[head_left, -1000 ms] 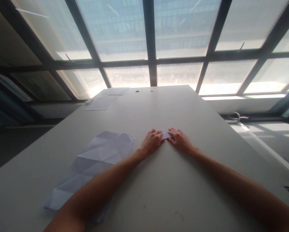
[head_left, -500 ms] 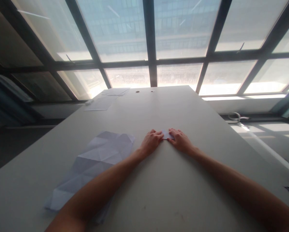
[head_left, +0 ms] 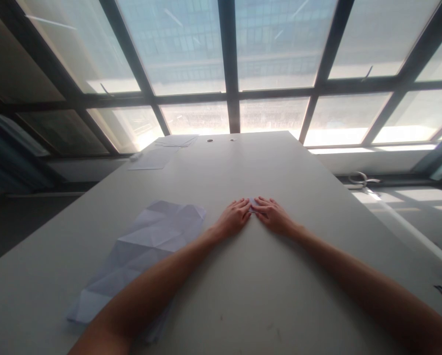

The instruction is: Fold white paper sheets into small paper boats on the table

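Tall window panes [head_left: 272, 39] with dark frames fill the top of our head view, bright with daylight. Below them a long pale table [head_left: 265, 162] runs away from us toward the glass.

Both our bare arms reach out over the table. Our left hand [head_left: 234, 217] and right hand [head_left: 271, 215] lie flat side by side near the middle, palms down, fingers stretched and close together, fingertips meeting. Under them sits a small folded paper [head_left: 253, 201]; only a thin pale sliver shows between the fingertips, touching both hands. Neither hand grips it; the fingers press it onto the table.

A second ago, and half a second ago too, more of the paper showed as a light patch between the hands, and the fingers sat a little apart. Now the hands have closed in on each other and cover nearly all of it. We judge this to be a fold being flattened, the crease pressed down from both sides, with the paper staying where it was.

Left of our left forearm lies a large creased sheet [head_left: 147, 246], marked with triangular folds, flat and untouched. Far off at the left corner rest more sheets [head_left: 157, 157]. Two small round holes [head_left: 210, 140] sit at the far edge. Beyond the table on the right, scissors [head_left: 361, 178] lie on a ledge.
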Demonstrator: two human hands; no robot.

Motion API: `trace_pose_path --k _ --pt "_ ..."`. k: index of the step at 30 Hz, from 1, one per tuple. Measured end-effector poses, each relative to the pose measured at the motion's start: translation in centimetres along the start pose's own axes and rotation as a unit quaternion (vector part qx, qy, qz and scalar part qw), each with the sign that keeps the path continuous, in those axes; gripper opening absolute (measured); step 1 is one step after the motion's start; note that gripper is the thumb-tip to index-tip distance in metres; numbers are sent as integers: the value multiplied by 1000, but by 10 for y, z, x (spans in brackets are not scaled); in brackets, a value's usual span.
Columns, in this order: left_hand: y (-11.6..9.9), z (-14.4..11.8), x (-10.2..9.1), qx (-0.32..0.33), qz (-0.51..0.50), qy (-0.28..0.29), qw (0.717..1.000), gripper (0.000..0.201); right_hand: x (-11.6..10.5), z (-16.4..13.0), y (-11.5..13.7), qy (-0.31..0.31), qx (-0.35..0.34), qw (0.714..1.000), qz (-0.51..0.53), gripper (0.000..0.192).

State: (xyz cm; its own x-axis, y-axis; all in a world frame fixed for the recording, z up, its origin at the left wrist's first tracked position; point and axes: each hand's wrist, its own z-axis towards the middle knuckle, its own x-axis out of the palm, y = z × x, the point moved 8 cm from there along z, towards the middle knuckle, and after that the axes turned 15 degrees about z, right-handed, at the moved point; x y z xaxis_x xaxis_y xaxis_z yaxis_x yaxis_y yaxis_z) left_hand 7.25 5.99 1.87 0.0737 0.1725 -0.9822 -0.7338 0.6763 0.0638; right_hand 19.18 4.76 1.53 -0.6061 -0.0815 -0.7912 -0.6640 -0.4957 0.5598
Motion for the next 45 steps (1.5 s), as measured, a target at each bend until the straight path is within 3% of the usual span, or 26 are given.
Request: trace_pose_path --k 4,9,13,16,20,25,30,39,45 --pt "0 -2 7 -20 32 23 999 52 -1 -1 8 -7 -36 999 20 40" --pt "5 -8 -6 -90 78 -19 993 50 -9 -2 21 -30 -65 996 53 33" --pt "9 -10 -10 -121 73 -14 990 51 -12 -5 34 -14 -113 988 101 27" --pt "11 -8 -8 -111 62 -12 992 53 -13 -6 36 -26 -138 982 131 26" --pt "7 -5 -1 -59 45 -8 997 50 -15 -3 24 -80 -103 986 102 31" --pt "2 -2 9 -14 18 16 1000 55 6 3 12 -1 -55 998 26 54" --pt "3 -1 12 -20 5 28 999 64 13 2 8 39 -26 999 -17 60" --pt "5 -3 9 -26 4 18 1000 65 11 1 11 33 -25 999 -27 56" --pt "4 -5 1 -21 35 -11 999 47 -5 -1 23 -34 -45 997 -52 40"
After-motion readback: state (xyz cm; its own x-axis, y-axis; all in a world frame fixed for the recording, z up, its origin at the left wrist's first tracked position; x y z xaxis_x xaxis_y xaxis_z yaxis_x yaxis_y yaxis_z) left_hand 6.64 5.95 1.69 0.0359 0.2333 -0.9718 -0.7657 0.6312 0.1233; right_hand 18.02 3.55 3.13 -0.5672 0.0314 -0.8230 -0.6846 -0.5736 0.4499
